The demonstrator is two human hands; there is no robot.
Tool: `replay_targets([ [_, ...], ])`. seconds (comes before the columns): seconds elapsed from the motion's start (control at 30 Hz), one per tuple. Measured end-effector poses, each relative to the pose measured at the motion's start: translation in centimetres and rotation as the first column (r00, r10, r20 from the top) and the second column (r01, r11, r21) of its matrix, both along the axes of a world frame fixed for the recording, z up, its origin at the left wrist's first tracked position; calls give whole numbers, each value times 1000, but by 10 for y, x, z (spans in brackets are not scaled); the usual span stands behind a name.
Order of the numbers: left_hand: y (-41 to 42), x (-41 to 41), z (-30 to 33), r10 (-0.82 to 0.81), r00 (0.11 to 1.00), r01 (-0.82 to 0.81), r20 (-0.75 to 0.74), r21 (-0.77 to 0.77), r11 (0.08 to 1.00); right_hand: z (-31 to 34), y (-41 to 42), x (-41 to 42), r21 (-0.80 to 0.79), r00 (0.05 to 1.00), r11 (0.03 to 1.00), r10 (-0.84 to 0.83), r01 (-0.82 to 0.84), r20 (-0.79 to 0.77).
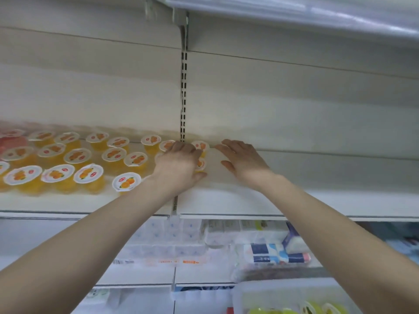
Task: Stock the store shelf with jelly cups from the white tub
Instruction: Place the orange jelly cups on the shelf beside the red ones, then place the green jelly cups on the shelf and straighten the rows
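Both arms are stretched up to the store shelf (226,198). The left hand (181,164) is laid palm down over jelly cups (200,146) near the back of the shelf, beside the slotted upright (183,94). Its fingers are bent forward over the lids, with the thumb pointed to the right at the front. Whether a cup is really gripped under the palm cannot be told, because the cups under it are mostly hidden. One lid is seen just past the fingertips and another just right of the palm.

The right hand (244,159) is held a little to the right of the left hand, apart from it. It is spread, with straight fingers pointed left toward the cups and the palm down on or just above the bare shelf board. Nothing is held in it.

To the left of the left hand, many more orange jelly cups (79,155) with white printed lids are standing upright in loose rows on the same shelf. At the far left a pinkish cup (11,141) is partly seen.

Below the right forearm, at the lower edge of the view, the white tub (272,288) is seen, with some yellow-green cups (317,309) inside it. Under the arms, on a lower shelf, soft packs of tissue (272,252) are lying.
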State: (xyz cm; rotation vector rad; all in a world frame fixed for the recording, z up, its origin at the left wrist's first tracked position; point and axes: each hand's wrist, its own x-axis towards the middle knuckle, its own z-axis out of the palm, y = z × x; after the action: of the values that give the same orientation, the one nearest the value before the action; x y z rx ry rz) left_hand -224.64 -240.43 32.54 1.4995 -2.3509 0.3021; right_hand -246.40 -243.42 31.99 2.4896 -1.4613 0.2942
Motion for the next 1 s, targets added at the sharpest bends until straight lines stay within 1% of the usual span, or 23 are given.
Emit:
replay_targets([
  [0.1, 25, -11, 4, -48, 999, 47, -6, -55, 997, 1, 39, -23, -74, 1000, 997, -9, 8, -19],
  [0.23, 68, -36, -4, -147, 986, 145, -75, -33, 989, 0, 101, -59, -123, 999, 992, -10, 4, -47],
  [0.33, 106, -66, -18, -193, 976, 193, -103, -16, 981, -7, 154, -93, -152, 997, 987, -60, 53, -41],
  [0.47, 153, -105, -42, -273, 950, 270, -151, -46, 962, -27, 226, -142, -127, 995, 988, -95, 89, -39],
  [0.53, 175, -124, -57, -303, 939, 304, -161, -17, 952, -43, 259, -165, -111, 992, 987, -122, 118, -31],
  [0.67, 218, -160, -89, -330, 926, 346, -182, 63, 936, -84, 318, -206, 4, 978, 978, -208, 208, -20],
  [0.77, 246, -183, -116, -356, 916, 384, -185, 148, 911, -125, 358, -231, 164, 957, 944, -290, 287, -3],
  [0.83, 262, -194, -135, -372, 910, 404, -182, 196, 893, -152, 379, -245, 305, 939, 892, -343, 334, -27],
  [0.9, 277, -204, -152, -381, 908, 415, -174, 249, 875, -175, 393, -255, 430, 927, 826, -365, 364, -84],
  [1.0, 292, -213, -174, -388, 909, 417, -151, 324, 849, -201, 400, -267, 516, 928, 775, -349, 365, -132],
])
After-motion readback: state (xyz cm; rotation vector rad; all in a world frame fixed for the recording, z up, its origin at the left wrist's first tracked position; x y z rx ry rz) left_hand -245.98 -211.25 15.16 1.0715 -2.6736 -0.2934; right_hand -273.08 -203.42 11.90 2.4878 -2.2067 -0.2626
